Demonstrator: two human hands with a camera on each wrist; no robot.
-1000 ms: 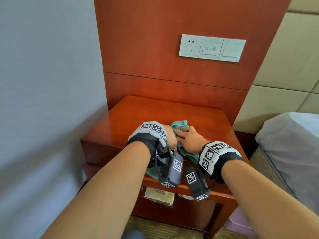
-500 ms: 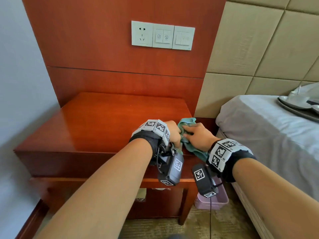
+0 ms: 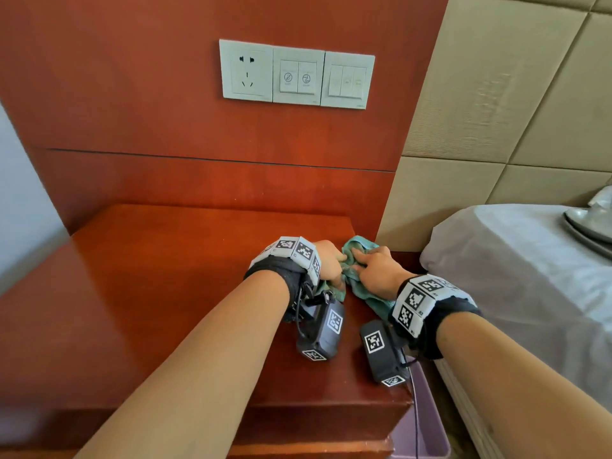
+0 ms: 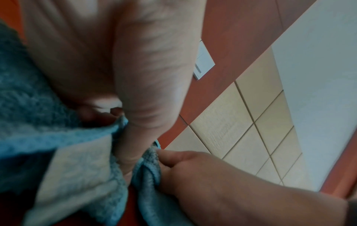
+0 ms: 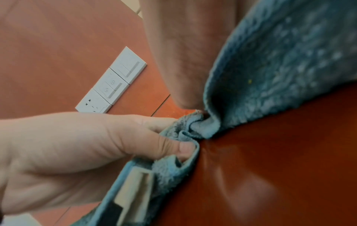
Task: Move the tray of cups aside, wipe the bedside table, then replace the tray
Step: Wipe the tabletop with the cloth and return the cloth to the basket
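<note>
The bedside table (image 3: 159, 293) has a glossy red-brown top. A teal cloth (image 3: 359, 248) lies bunched near its back right corner. My left hand (image 3: 332, 261) and right hand (image 3: 371, 268) meet over it, and each pinches a fold. In the left wrist view the right hand (image 4: 193, 171) grips the cloth (image 4: 38, 110) beside my left thumb. In the right wrist view the left hand (image 5: 86, 145) pinches the cloth (image 5: 270, 64) just above the tabletop (image 5: 280, 168). The silver tray (image 3: 592, 225) rests on the bed at the far right, mostly cut off.
A socket and switch panel (image 3: 296, 74) sits on the wooden wall panel behind the table. A padded headboard (image 3: 496, 111) and the bed with a white sheet (image 3: 513, 276) lie to the right. A purple bin (image 3: 425, 425) stands on the floor between table and bed.
The view has swung right and closer. Both hands have carried the cloth from the table's front middle toward its back right corner. The tray on the bed has come into view.
</note>
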